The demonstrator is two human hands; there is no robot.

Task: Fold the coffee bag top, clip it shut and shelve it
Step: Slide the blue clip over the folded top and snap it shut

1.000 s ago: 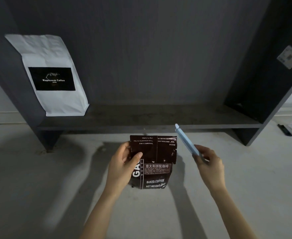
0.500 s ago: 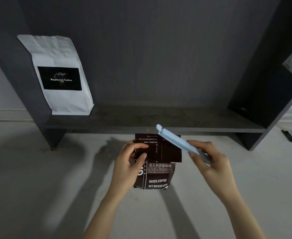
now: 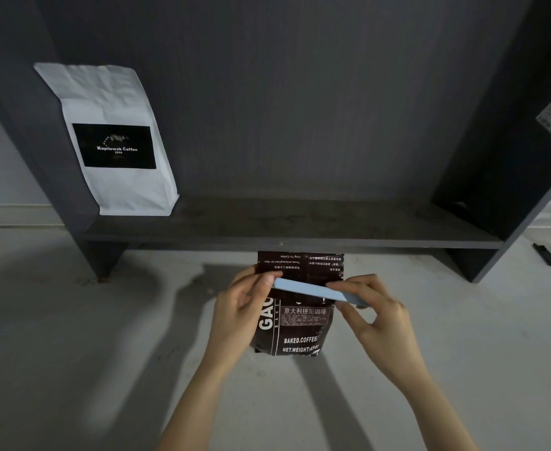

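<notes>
A dark brown coffee bag [image 3: 295, 333] with white print stands upright in front of me, its top flap folded down toward me. My left hand [image 3: 240, 312] grips the bag's left edge, thumb on the fold. A long light-blue clip [image 3: 313, 291] lies almost level across the folded flap. My right hand [image 3: 376, 315] pinches the clip's right end. Whether the clip's jaws are around the fold or only laid over it, I cannot tell. The dark grey shelf board [image 3: 300, 229] runs just behind the bag.
A white coffee bag [image 3: 114, 138] with a black label leans in the shelf's left corner. Dark side panels [image 3: 508, 157] close the shelf on both sides. Pale floor [image 3: 72, 336] lies below. A small dark object [image 3: 545, 255] rests on the floor at far right.
My right hand has swung the blue clip from pointing up and away down to lie level across the folded bag top. The left hand kept its hold on the bag.
</notes>
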